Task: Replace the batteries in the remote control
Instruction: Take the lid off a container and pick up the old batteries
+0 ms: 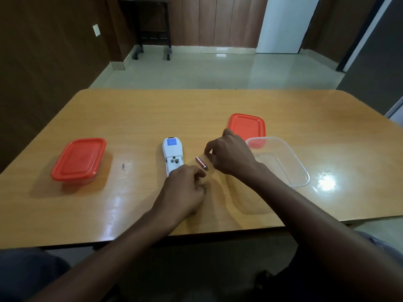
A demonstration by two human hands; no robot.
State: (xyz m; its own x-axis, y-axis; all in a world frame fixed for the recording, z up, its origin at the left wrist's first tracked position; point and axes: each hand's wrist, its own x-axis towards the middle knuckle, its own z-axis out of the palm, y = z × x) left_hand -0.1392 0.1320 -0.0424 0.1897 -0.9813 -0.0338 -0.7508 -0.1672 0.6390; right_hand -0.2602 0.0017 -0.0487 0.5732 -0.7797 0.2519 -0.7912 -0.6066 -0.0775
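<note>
Our right hand hovers low over the table, its fingers curled downward with the tips close together; whether they pinch something small we cannot tell. Our left hand rests on the near end of the remote control, fingers loosely bent, and we cannot say if it really grips the body or only steadies it.

The remote control lies on its face, between the two hands, with the battery compartment open and seemingly without cells inside. One battery lies on the table just beside the remote, between our hands and touching neither.

On the right stands a clear container with its orange lid set behind it; on the left a closed container with an orange lid.

We judge that the opening of the compartment is done. What remains is to place the cells inside and to close the cover, which we do not see anywhere.
</note>
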